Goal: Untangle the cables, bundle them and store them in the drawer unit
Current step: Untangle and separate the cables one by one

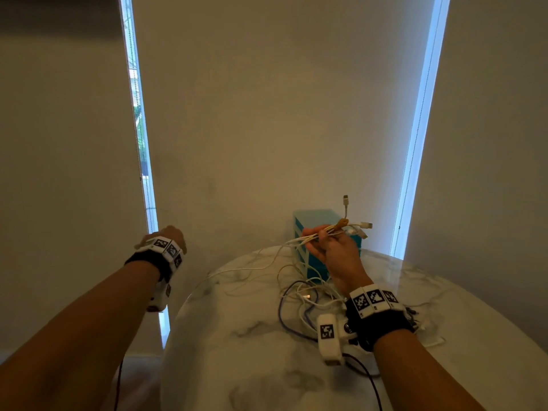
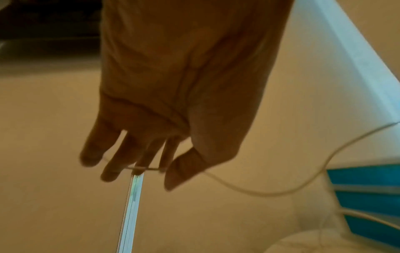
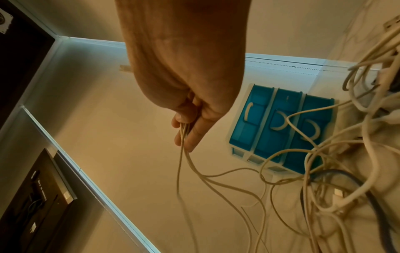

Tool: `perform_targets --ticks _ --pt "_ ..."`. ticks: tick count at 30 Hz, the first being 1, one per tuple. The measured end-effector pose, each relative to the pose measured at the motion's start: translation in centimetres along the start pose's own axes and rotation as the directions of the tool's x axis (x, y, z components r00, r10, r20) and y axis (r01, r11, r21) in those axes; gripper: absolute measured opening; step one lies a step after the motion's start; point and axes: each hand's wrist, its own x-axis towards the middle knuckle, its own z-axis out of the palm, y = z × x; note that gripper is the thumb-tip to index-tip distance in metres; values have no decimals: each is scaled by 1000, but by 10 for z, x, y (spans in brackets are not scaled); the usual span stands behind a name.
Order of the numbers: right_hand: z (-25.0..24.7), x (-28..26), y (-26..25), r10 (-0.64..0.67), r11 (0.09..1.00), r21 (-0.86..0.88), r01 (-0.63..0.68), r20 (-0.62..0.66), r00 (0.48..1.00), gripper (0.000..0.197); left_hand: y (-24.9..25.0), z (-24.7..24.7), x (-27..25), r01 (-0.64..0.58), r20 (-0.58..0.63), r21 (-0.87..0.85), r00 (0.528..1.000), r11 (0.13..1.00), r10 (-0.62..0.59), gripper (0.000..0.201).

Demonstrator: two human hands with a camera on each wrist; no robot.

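The right hand [image 1: 332, 250] grips a bunch of white cables [image 1: 323, 232] above the counter [image 1: 237, 336]. The left hand [image 1: 169, 235] pinches one thin cable [image 2: 249, 190] out past the counter's left edge. The blue drawer unit [image 1: 311, 229] sits at the far edge.

A head-worn camera looks forward and down over both forearms at the marble table [image 1: 237, 336] and the blue drawer unit [image 1: 314, 226] by the wall, while two wrist cameras peer close along each hand, both catching that drawer unit [image 3: 281, 126] too.
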Motion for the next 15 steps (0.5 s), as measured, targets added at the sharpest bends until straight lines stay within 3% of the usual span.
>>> perform_targets --ticks 3,5,7,8,9,11,12,15 --pt "10 -4 2 23 999 -31 -22 32 999 24 18 -14 -21 -97 -69 152 992 984 109 34" --pt "17 -7 1 16 998 -55 -14 53 998 25 40 -35 -28 -123 -148 137 979 983 143 37" --pt "22 -8 -1 17 998 -59 -13 73 997 25 67 -52 -33 -266 -223 -2 940 964 259 43" --pt "25 -9 -2 22 998 -54 -18 77 997 25 82 -57 -37 -400 -262 -170 900 901 350 48" --pt "28 -10 -3 27 999 -46 -24 79 996 24 97 -62 -46 -503 -267 -409 864 762 427 56" --pt "34 -11 -4 38 999 -29 -35 82 996 23 127 -66 -68 -489 -229 -778 805 394 548 75" --pt "35 -11 -4 44 999 -20 -42 83 996 23 141 -66 -79 -437 -203 -851 786 292 583 82" --pt "34 -11 -5 93 995 -42 -92 33 995 23 166 -52 -94 -394 -120 -887 700 240 704 93"
